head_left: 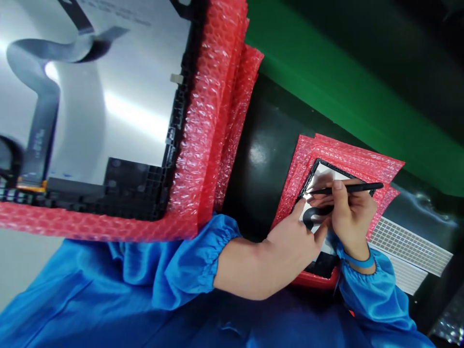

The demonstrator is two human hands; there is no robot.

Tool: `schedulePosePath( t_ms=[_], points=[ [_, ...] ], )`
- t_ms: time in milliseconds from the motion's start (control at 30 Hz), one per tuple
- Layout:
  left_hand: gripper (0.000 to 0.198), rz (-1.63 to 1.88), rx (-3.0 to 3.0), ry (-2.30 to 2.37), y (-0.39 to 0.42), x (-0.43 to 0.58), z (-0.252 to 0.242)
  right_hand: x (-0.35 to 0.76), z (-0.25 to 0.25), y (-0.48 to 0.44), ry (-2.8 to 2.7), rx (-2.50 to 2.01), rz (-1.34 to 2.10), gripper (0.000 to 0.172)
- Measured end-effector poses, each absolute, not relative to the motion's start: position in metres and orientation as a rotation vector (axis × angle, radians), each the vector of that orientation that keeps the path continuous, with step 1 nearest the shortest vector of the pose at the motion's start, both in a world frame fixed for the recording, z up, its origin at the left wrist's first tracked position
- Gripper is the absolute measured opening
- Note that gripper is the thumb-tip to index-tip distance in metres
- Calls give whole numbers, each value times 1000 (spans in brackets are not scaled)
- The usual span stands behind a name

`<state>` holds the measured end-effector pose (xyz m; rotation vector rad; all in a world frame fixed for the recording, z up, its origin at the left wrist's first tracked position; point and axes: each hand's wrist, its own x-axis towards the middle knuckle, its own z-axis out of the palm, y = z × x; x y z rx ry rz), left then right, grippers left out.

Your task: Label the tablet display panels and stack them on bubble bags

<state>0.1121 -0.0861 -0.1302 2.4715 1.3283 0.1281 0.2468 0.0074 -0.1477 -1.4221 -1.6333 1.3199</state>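
Observation:
A small display panel (pixel 329 169) with a black frame and pale back lies on red bubble wrap at the right. My right hand (pixel 350 217) pinches a slim black tweezers-like tool (pixel 358 187) over it. The tool's pointed tip is near small white pieces at the panel's left edge. Beside it, my left hand (pixel 290 241) rests at the panel's left side, index finger stretched towards the tip and thumb apart. Its other fingers are partly hidden. A dark curved ribbon cable (pixel 311 216) shows between the hands, partly covered by them.
At the left, closer to the camera, a larger silver-backed panel (pixel 134 111) with a ribbon cable (pixel 39 125) sits on stacked red bubble wrap (pixel 203 135). White gridded strips (pixel 409 244) lie on the dark work surface (pixel 268 145) at the right. A green band (pixel 311 77) runs behind.

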Motion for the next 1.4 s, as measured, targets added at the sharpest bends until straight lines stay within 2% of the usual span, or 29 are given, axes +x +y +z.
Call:
schedulePosePath(
  t_ms=[1033,1133,1267,1300,1333,1400],
  points=[
    [56,27,2567,1276,-76,103,-131,245,-145,7,-1658,-1460,1298,24],
    [68,44,2534,1230,-75,101,-132,243,-144,9,-1658,-1464,1316,27],
    [108,45,2442,1165,-71,101,-134,240,-148,12,-1585,-1436,1344,31],
    [113,50,2442,1160,-69,102,-134,239,-149,13,-1558,-1419,1354,32],
    [112,71,2453,1156,-68,102,-133,240,-150,14,-1527,-1396,1372,34],
    [87,151,2468,1161,-66,103,-129,246,-149,16,-1448,-1336,1400,38]
  ],
)
